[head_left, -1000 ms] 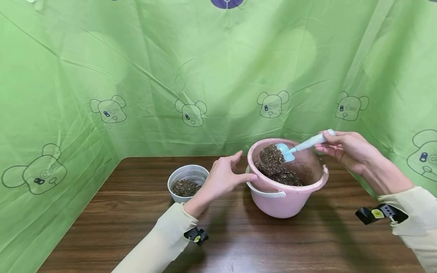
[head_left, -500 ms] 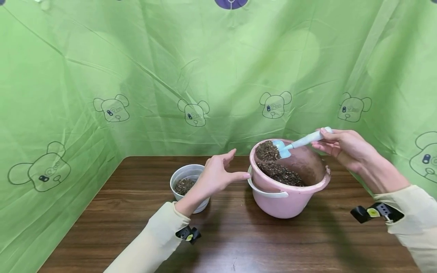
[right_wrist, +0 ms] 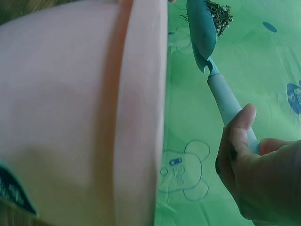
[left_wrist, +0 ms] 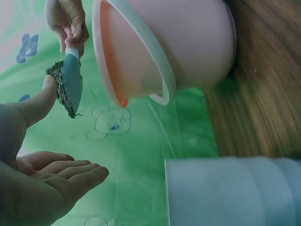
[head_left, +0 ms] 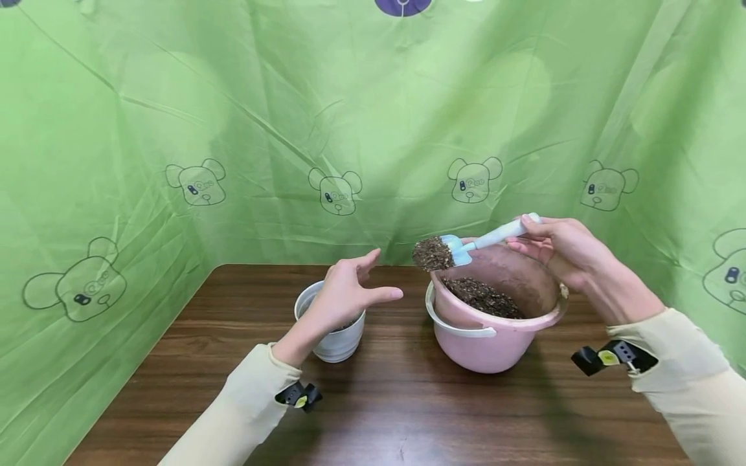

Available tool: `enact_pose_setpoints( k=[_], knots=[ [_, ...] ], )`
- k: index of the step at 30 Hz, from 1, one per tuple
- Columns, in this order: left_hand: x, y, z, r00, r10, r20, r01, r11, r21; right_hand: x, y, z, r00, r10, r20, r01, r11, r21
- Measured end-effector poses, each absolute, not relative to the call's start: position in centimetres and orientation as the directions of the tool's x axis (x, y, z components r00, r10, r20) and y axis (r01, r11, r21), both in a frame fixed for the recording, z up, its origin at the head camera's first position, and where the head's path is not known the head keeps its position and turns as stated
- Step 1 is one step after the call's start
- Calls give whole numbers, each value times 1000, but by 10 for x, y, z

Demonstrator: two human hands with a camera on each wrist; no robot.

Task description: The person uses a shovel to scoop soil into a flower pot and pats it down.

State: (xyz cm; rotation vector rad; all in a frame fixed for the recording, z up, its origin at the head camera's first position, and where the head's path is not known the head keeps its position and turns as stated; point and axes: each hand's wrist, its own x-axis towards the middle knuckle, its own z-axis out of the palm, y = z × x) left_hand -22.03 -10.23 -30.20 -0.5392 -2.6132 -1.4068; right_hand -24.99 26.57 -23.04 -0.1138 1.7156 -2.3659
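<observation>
My right hand point(head_left: 568, 252) grips the pale handle of a small light-blue trowel point(head_left: 460, 251), also seen in the right wrist view, where the hand point(right_wrist: 268, 174) has its thumb along the handle. The trowel's blade carries a heap of dark soil point(head_left: 432, 254) and sits above the left rim of the pink bucket point(head_left: 484, 349). More soil point(head_left: 482, 298) lies inside the bucket. My left hand point(head_left: 344, 291) holds nothing, thumb and fingers spread apart, over the white plant pot point(head_left: 339, 344). It hides most of the pot's opening in the head view.
A white bucket handle point(head_left: 466, 332) hangs down on the bucket's front left. Pot and bucket stand on a dark wooden table point(head_left: 402, 401). Behind and beside the table hangs a green curtain point(head_left: 402, 129) printed with bear heads.
The right hand has lifted the loaded trowel leftward, from inside the bucket to over its left rim. The left hand has moved left, off the bucket's rim and over the pot.
</observation>
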Motion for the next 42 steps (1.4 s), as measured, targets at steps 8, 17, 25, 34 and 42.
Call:
enact_pose_setpoints(
  k=[8, 17, 25, 34, 42],
  knots=[
    [-218, -127, -303, -942, 231, 244, 330, 502, 800, -250, 240, -231, -975, -217, -57, 121, -295, -948],
    [-213, -154, -307, -942, 224, 249, 330, 506, 797, -251, 206, -232, -975, -211, -69, 132, -303, -944],
    [-209, -177, -311, -941, 214, 262, 337, 552, 763, -253, 179, -236, -977, -191, -92, 142, -271, -952],
    [-207, -203, -322, -947, 179, 267, 319, 632, 707, -254, 157, -240, -976, -200, -86, 129, -210, -969],
    [-206, -218, -337, -953, 150, 262, 292, 679, 674, -257, 141, -246, -973, -210, -93, 123, -135, -983]
  ],
)
